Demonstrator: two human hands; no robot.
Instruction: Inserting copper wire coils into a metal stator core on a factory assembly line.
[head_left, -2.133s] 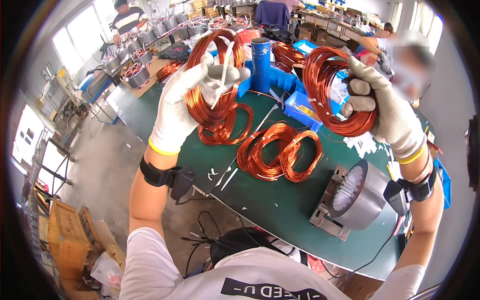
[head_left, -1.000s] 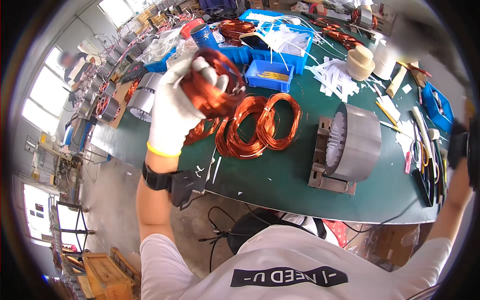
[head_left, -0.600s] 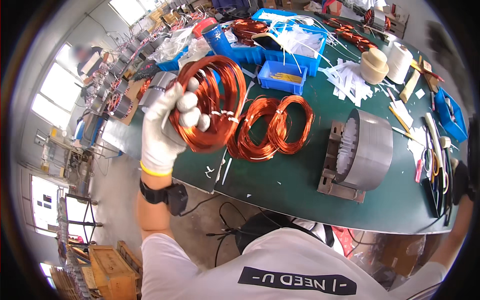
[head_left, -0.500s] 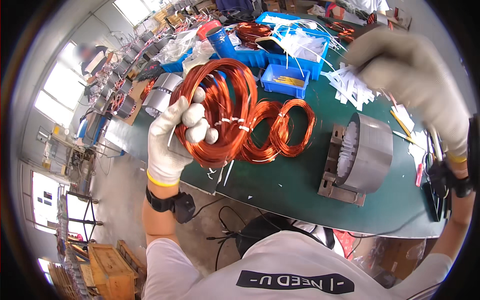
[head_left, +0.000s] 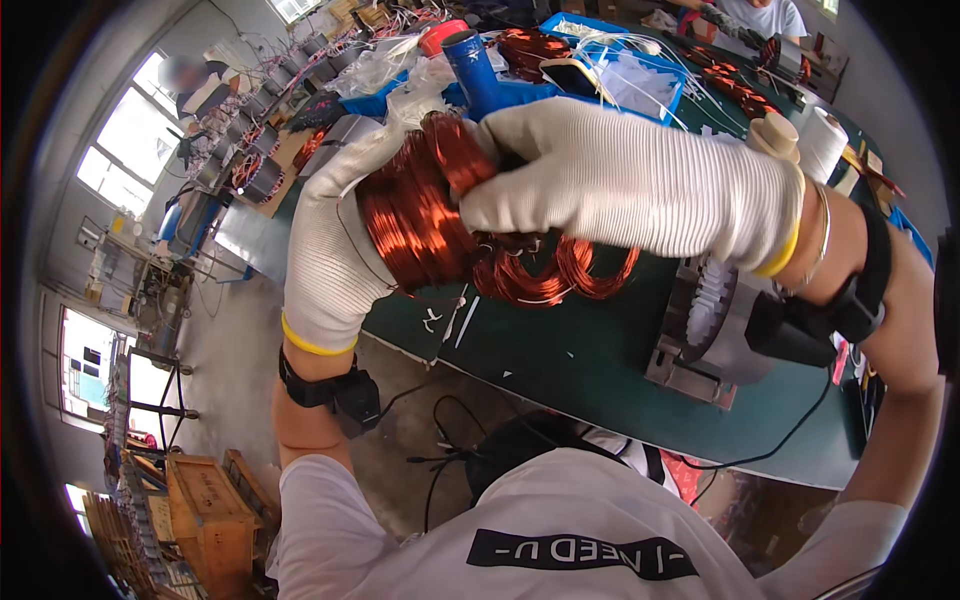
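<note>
A thick bundle of copper wire coils (head_left: 412, 220) is held up over the near left part of the table. My left hand (head_left: 335, 235), in a white knit glove, is closed round its left side. My right hand (head_left: 560, 175), gloved the same way, reaches across from the right and grips the upper right part of the bundle between thumb and fingers. Its fingertips are hidden behind the wire. More copper coils (head_left: 600, 270) lie on the green table just beyond, partly covered by my right hand. Under my right forearm stands a grey stator core (head_left: 735, 345) with white slot liners.
The green table (head_left: 560, 365) curves away to the right. Blue bins (head_left: 650, 95) with white strips, a blue tube (head_left: 470, 70) and white spools (head_left: 822, 140) stand farther back. A wooden crate (head_left: 215, 520) rests on the floor at left. Other people work at far left and top right.
My right hand has come in from the far right and taken hold of the copper coil bundle. The bundle has turned from face-on to edge-on in my left hand.
</note>
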